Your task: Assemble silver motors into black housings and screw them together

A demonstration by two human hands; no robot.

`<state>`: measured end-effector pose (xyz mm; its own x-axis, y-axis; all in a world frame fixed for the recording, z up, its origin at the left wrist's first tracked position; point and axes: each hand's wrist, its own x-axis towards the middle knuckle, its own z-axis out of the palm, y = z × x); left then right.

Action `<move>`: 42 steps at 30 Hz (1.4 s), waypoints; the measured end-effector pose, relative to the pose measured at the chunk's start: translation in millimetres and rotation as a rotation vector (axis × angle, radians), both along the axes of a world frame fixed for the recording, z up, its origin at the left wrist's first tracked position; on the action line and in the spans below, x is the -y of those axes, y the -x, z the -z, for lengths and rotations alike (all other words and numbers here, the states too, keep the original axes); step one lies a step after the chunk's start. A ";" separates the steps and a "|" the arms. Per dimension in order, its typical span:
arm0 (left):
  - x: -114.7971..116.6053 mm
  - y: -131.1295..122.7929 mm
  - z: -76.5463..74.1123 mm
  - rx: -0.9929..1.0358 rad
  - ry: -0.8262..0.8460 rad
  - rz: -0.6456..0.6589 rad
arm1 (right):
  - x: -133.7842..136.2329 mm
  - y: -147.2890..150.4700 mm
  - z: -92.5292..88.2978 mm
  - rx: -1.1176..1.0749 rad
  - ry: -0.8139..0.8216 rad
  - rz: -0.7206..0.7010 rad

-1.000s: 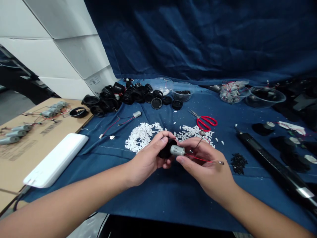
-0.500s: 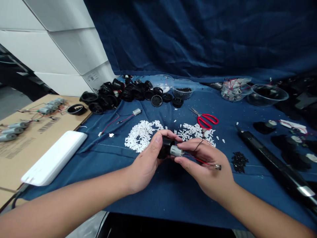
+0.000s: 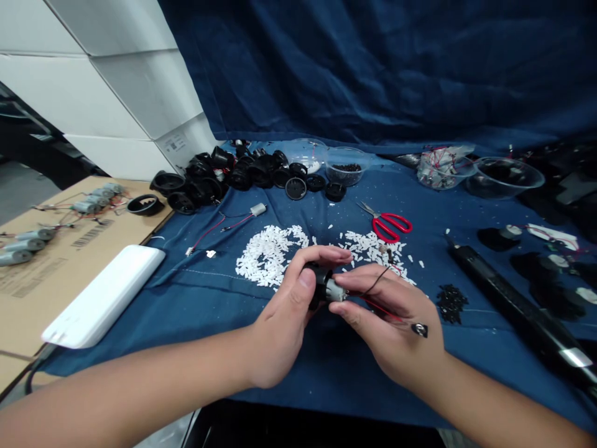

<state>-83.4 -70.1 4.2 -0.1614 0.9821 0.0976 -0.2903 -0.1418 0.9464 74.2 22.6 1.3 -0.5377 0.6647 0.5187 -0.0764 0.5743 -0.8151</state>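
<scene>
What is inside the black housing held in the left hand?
A silver motor sits partly inside the black housing; its wired end shows, but the end within is covered.

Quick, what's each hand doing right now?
Left hand: closed around a round black plastic housing.
Right hand: closed, pinching a silver cylindrical metal motor near its wired end.

Left hand [image 3: 284, 311] gripped a black plastic housing [image 3: 319, 283], small silver motor [image 3: 336, 290] part-way in it, motor's outer end pinched by right hand [image 3: 396, 314], red wire [image 3: 379, 306] trailing over that palm to a round black connector [image 3: 420, 330]. Loose white plastic pieces [image 3: 263, 256] lay on blue cloth [image 3: 224, 373] beyond the hands, red-handled scissors [image 3: 378, 219] behind. Black screws [image 3: 451, 303] sat right, near a black electric screwdriver [image 3: 510, 298]; more black housings [image 3: 256, 172] were heaped at back.
</scene>
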 end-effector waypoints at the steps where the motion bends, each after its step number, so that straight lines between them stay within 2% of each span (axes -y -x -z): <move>1: 0.8 2.6 -1.1 -0.078 -0.022 0.017 | -0.4 -1.5 -0.4 -0.006 0.014 -0.011; 4: 1.1 11.8 -3.8 -0.285 -0.156 0.057 | -3.0 -5.7 -2.3 -0.006 0.131 -0.056; 7: -1.0 19.1 -3.6 -0.331 -0.266 0.081 | -7.6 -9.2 -1.9 -0.014 0.377 -0.132; 9: -2.2 23.1 -2.8 -0.339 -0.305 0.044 | -11.6 -11.8 0.1 -0.041 0.569 -0.200; 11: -2.2 27.5 -3.2 -0.380 -0.342 -0.059 | -15.9 -15.5 2.0 -0.048 0.676 -0.185; 13: -1.1 32.7 -5.7 -0.452 -0.370 -0.157 | -19.3 -20.5 2.1 0.031 0.576 -0.016; 15: 0.5 37.3 -9.9 -0.541 -0.392 -0.216 | -20.7 -25.5 0.0 0.114 0.258 0.216; 17: 1.5 39.8 -14.6 -0.623 -0.395 -0.227 | -19.7 -28.8 -3.3 0.140 -0.124 0.334; 19: 1.6 39.4 -18.4 -0.658 -0.364 -0.182 | -17.0 -28.5 -5.9 0.149 -0.407 0.287; 21: 0.8 36.5 -20.3 -0.655 -0.336 -0.123 | -13.9 -24.8 -5.9 0.201 -0.560 0.133; 24: -0.9 29.7 -19.0 -0.630 -0.327 -0.069 | -10.2 -16.2 -1.0 0.256 -0.569 -0.077; 26: -1.7 25.6 -16.3 -0.588 -0.340 -0.029 | -8.7 -11.6 2.9 0.286 -0.508 -0.127; 30: -3.6 21.1 -12.2 -0.486 -0.420 0.037 | -6.2 -7.0 4.0 0.293 -0.460 -0.122; 35: -6.2 19.5 -13.3 -0.425 -0.420 0.093 | -4.9 -4.9 -0.1 0.275 -0.450 -0.100; 42: -6.6 16.9 -15.1 -0.450 -0.398 0.127 | -6.4 -5.5 -4.3 0.313 -0.451 -0.117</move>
